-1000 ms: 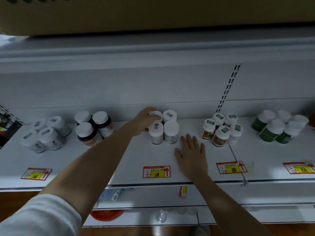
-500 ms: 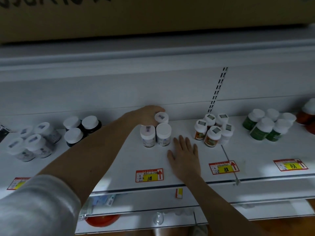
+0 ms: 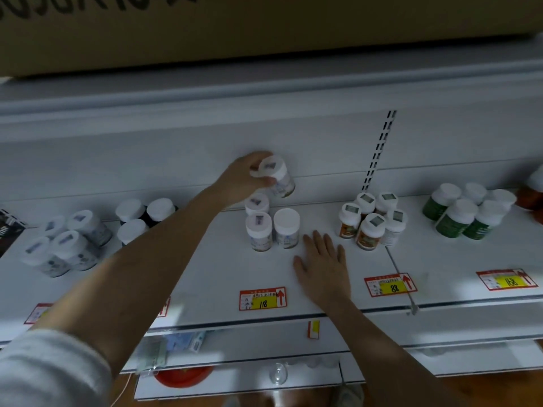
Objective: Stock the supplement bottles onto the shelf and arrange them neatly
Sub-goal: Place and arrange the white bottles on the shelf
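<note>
Head view. Left hand [image 3: 241, 179]: fingers curled round a white-capped bottle [image 3: 277, 179], tilted, held above the three-bottle cluster [image 3: 271, 227] on the white shelf [image 3: 205, 277]. Right hand [image 3: 323, 264]: fingers straight, flat on the shelf, just right of the cluster. Green bottles [image 3: 467, 212] far right. Price tag [image 3: 262, 298] before the cluster.

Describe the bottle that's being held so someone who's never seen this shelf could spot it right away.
Find the white shelf and the price tag reading 118. Straight behind it stand three white-capped bottles. The held bottle is just above them in the left hand: the only one off the shelf and tilted.
</note>
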The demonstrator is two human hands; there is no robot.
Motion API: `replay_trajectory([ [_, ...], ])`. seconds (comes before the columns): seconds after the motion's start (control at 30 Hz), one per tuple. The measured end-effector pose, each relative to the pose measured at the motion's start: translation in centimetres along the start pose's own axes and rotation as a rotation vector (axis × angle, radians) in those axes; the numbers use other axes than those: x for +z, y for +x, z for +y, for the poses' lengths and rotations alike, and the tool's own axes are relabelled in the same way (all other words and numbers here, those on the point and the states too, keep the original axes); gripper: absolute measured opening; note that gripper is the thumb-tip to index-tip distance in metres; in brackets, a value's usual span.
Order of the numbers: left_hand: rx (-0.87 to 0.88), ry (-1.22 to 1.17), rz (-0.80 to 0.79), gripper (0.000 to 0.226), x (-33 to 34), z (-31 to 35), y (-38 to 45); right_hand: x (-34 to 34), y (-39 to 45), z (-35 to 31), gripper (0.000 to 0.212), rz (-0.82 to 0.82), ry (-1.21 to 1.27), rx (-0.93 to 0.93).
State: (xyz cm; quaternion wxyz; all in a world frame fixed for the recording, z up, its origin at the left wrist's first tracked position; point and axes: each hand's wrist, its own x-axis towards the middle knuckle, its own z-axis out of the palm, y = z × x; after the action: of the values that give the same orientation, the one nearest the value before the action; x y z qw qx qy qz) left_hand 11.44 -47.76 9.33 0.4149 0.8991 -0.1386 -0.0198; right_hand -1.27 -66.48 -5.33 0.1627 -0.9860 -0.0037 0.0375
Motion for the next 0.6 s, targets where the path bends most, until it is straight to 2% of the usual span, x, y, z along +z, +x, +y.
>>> replay_trajectory([
  [0.13, -0.024, -0.192, 0.089, 0.055, -2.1, 1.2, -3.2, -0.8, 0.3, 0.3, 0.057, -0.036, 0.155, 0.016],
  [0.2, -0.073, -0.378, 0.104, 0.053, -2.7, 1.2, -5.1, -2.2, 0.4, 0.4, 0.044, -0.02, 0.454, 0.097],
  [0.27, -0.14, -0.565, 0.123, 0.047, -3.0, 1.1, -7.3, -4.0, -0.1, -0.2, 0.03, 0.069, 0.75, 0.162],
  [0.37, -0.197, -0.721, 0.127, 0.04, -2.6, 1.0, -10.7, -6.8, -1.9, -2.7, 0.024, 0.144, 0.997, 0.081],
  [0.5, -0.265, -0.791, 0.1, 0.041, -2.0, 0.8, -14.2, -9.2, -5.1, -6.8, 0.025, -0.044, 1.41, -0.002],
  [0.6, -0.268, -0.77, 0.083, 0.037, -1.9, 0.8, -15.8, -9.7, -7.0, -9.0, 0.035, -0.2, 1.545, 0.006],
])
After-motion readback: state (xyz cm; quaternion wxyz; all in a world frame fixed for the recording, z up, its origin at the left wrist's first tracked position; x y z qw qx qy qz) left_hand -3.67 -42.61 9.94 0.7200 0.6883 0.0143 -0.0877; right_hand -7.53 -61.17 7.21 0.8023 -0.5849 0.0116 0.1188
